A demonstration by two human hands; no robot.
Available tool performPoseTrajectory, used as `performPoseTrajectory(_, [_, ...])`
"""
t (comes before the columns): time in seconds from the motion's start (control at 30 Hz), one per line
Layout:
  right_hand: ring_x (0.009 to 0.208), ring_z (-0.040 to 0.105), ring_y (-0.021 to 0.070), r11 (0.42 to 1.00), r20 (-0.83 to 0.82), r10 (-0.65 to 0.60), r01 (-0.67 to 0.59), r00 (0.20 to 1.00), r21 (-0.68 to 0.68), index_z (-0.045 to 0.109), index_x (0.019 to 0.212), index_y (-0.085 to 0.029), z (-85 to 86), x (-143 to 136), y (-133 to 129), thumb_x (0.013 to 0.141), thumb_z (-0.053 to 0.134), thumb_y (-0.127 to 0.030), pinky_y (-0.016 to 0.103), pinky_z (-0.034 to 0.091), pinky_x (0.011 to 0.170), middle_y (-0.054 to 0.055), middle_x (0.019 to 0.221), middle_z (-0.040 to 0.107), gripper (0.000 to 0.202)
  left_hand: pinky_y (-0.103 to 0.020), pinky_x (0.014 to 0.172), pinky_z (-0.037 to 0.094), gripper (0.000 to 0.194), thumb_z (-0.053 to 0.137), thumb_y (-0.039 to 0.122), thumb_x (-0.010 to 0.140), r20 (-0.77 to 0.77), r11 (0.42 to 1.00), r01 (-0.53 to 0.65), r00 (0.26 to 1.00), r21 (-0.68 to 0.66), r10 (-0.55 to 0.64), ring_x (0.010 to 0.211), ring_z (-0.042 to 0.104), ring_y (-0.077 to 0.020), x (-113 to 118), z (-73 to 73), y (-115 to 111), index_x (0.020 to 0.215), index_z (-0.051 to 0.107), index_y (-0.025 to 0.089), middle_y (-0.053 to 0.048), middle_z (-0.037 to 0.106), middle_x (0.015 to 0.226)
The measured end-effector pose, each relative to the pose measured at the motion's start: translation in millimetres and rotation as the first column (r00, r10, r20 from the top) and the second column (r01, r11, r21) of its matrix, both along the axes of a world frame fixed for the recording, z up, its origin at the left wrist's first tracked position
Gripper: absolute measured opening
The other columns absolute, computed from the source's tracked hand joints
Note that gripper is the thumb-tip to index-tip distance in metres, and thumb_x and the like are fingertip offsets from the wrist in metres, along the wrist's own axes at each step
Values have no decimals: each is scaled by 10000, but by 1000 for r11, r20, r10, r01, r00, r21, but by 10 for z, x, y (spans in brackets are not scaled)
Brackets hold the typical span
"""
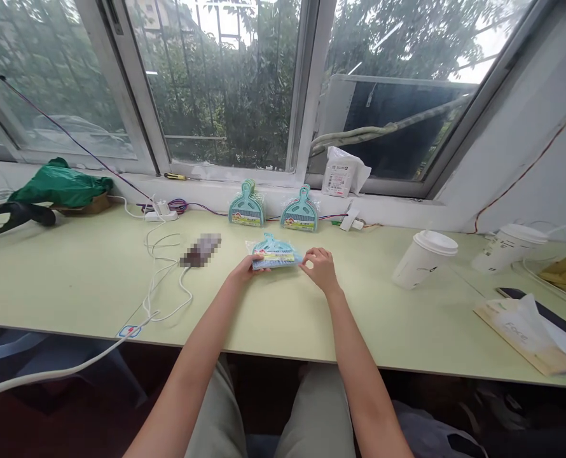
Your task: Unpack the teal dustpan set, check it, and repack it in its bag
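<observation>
A small teal dustpan-and-brush set [274,247] in a clear plastic bag with a yellow-and-white label is held just above the table. My left hand [245,268] grips its left end, thumb on top over the label. At the other end, my right hand [322,267] pinches the right corner of the plastic bag between thumb and index finger. Beyond my hands, two stacks of similar packed dustpan sets lean on the wall under the window, a left stack [246,208] and a right stack [299,213].
White cables [152,292] and a blurred-out object [201,250] lie to the left, by a power strip [161,215]. Paper cups [423,261], a paper envelope [521,334] and a dark phone [509,292] are on the right. The table's front edge runs below my forearms.
</observation>
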State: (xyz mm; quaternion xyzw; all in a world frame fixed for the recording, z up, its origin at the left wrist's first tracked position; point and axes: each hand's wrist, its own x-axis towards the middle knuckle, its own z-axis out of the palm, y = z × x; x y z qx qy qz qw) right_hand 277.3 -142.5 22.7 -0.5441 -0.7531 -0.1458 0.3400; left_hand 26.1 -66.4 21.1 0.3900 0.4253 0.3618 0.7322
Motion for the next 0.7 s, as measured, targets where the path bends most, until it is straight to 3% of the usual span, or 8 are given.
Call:
performPoseTrajectory(0.1, [1055,530,228,997,98,67,-64,993,-39,647,860,-235,-24,-60,16,751,712,-284,385,348,932,49,1089,630,136,-190,446,509,480,562,169,776,-24,999,31,999,-43,-32,639,689,-193,-51,-23,39,1234,495,42,-166,693,950])
performPoseTrajectory(0.23, [1090,509,220,995,132,86,-78,988,-64,661,852,-242,-93,-98,66,810,626,-181,377,351,919,43,1116,622,82,-177,444,509,454,559,186,793,0,999,45,999,-26,-45,618,682,-169,-87,-43,76,1230,495,80,-144,692,945])
performPoseTrajectory(0.33, [1035,528,227,992,-37,25,-29,999,-121,662,810,-226,-134,-40,105,832,609,-257,386,385,891,61,1037,625,65,-168,440,505,444,574,209,789,26,999,49,998,6,-49,597,672,-148,-96,-47,87,1216,508,103,-133,689,965])
performPoseTrajectory(0.4, [1034,536,226,977,-219,34,-79,975,-199,665,809,-229,-160,5,133,798,646,-327,387,414,894,57,1034,610,101,-160,414,486,434,570,229,792,47,999,41,998,13,-42,574,661,-137,-99,-44,90,1208,521,117,-124,689,965])
performPoseTrajectory(0.57, [1239,456,246,934,-541,112,-274,834,-230,692,1015,-290,-212,31,185,661,750,-358,435,367,1036,43,1320,510,365,-156,376,449,425,571,287,801,42,1000,12,999,11,-13,537,639,-122,-107,-38,104,1191,541,121,-122,692,941])
performPoseTrajectory(0.63, [1280,436,251,903,-646,143,-367,750,-226,705,1031,-288,-212,8,176,682,732,-372,433,353,1056,39,1381,489,360,-159,376,449,432,581,299,798,29,999,34,999,15,-34,533,637,-124,-112,-38,109,1190,543,120,-122,696,937])
performPoseTrajectory(0.7, [1241,488,250,853,-758,145,-468,636,-230,730,978,-261,-198,-20,150,739,675,-417,425,386,1030,55,1302,575,290,-175,409,479,434,577,335,806,23,998,57,998,11,-58,554,648,-139,-120,-33,108,1180,551,117,-132,698,945])
